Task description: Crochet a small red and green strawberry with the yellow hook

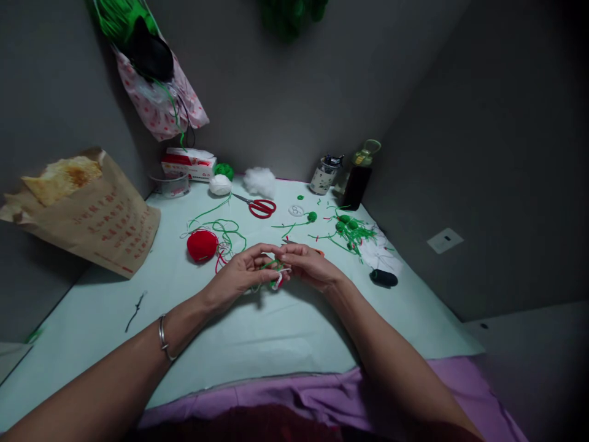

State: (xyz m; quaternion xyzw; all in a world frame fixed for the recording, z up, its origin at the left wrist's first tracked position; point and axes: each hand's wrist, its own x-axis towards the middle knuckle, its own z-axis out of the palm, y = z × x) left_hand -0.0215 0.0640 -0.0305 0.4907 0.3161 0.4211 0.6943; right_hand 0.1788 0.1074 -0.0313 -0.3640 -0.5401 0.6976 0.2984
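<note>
Above the middle of the table, my left hand (242, 270) pinches a small crocheted piece (277, 283) in green, white and red yarn. My right hand (311, 266) meets it from the other side, fingers closed at the yarn by the piece. The fingers partly cover the piece, and I cannot make out whether a hook is in them. Left of my left hand lies a red yarn ball (202, 245), with loose green yarn (225, 228) trailing behind it. Just beyond my right hand, small scissors with orange handles (318, 252) are partly hidden.
Red-handled scissors (262, 209), a white yarn ball (221, 185) and fluffy stuffing (259, 182) lie farther back. At right are green tasselled pieces (352, 227), a dark cylinder (383, 278) and a bottle (363, 161). A paper bag with flatbread (105, 224) stands left.
</note>
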